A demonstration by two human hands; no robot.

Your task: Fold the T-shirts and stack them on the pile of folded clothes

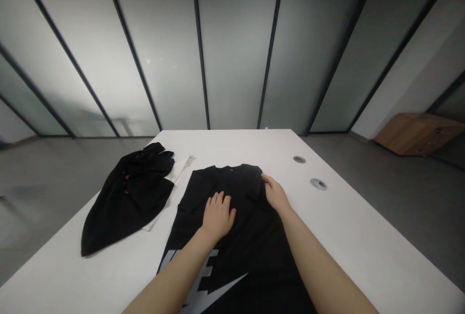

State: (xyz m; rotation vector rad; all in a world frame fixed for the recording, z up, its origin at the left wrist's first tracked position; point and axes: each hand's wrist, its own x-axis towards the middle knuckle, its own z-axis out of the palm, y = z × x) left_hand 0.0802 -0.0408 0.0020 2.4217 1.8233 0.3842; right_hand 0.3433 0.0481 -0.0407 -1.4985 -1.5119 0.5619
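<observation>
A black T-shirt (250,236) lies spread on the white table in front of me, its collar at the far end and a large pale grey print toward me. Flat on the upper part of the shirt rests my left hand (219,214), fingers stretched out. My right hand (275,193) is at the shirt's right sleeve edge, thumb and fingers closed on the black fabric. Both sleeves lie over the body of the shirt.
To the left, a heaped black garment (127,202) with small pink marks lies over some white cloth or paper (181,166). Two round grommets (318,184) are set in the white table (348,236) at right. A wooden cabinet (414,134) stands beyond, near frosted glass panels (236,52).
</observation>
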